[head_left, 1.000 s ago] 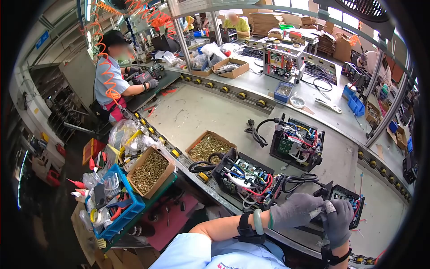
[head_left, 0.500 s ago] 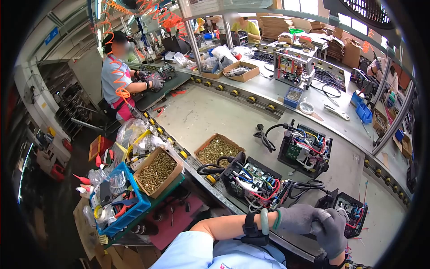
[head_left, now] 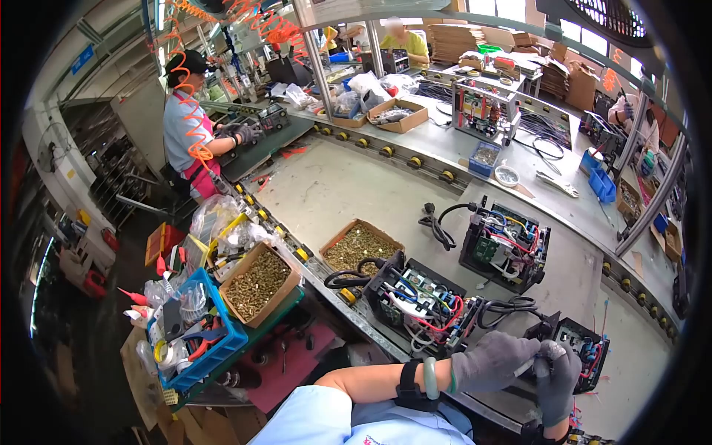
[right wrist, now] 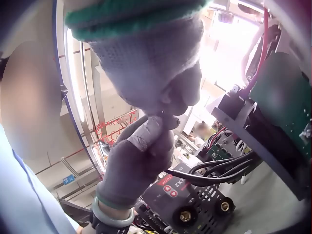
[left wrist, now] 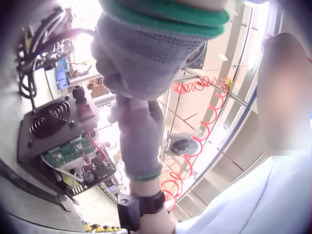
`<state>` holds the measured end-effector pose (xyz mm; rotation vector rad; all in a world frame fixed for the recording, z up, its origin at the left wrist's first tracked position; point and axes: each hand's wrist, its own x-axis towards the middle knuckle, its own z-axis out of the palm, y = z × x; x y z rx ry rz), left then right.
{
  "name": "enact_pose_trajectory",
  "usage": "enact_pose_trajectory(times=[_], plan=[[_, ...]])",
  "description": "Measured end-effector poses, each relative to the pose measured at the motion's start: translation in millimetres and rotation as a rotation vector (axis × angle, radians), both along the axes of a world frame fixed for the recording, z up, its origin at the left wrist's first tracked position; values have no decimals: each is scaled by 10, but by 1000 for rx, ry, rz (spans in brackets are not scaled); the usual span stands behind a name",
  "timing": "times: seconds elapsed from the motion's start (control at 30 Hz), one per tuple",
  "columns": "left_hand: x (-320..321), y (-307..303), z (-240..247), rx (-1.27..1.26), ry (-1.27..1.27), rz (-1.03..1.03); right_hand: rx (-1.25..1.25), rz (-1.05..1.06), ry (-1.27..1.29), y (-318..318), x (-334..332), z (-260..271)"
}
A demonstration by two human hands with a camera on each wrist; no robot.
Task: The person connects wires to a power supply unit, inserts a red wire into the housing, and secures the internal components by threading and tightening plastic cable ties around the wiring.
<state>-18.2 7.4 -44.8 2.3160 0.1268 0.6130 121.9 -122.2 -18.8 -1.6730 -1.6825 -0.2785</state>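
Note:
Grey-gloved, my left hand [head_left: 493, 361] and right hand [head_left: 558, 378] meet fingertip to fingertip at the front right. A small dark part [right wrist: 171, 120] shows between the pinching fingers in the right wrist view; its kind I cannot tell. White tape [right wrist: 147, 132] wraps a digit of the left hand. Just behind the hands sits an open welding machine [head_left: 582, 348] with exposed boards and wires, partly hidden by them. Left of it stands a second open welding machine [head_left: 419, 300]; a third welding machine [head_left: 504, 245] is farther back.
A carton of brass-coloured fittings [head_left: 362, 248] lies on the bench, another carton of fittings [head_left: 257, 285] beside a blue tool crate [head_left: 200, 334] at left. Roller rails [head_left: 386, 151] edge the worktop. Another person [head_left: 189, 126] works at the far left. Black cords trail between the machines.
Both hands stay together while their fingers shift against each other; the right hand has turned slightly. The head view swung a little early on. The person at left has moved their hands.

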Motion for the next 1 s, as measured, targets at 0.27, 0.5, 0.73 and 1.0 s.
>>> enact_pose_trajectory(times=[0.27,0.5,0.73,1.0], plan=[[-20,126,60,71,219,-175,-138,-33,-201,-152,32,-103],[36,-118,121,318,138,67,-223,-70,-416,-92,77,-10],[-12,-97,30,153,223,-53,-140,-75,-450,-217,47,-129],[-94,162,137,-382,237,-116,-127,-25,134,-104,79,-30]])
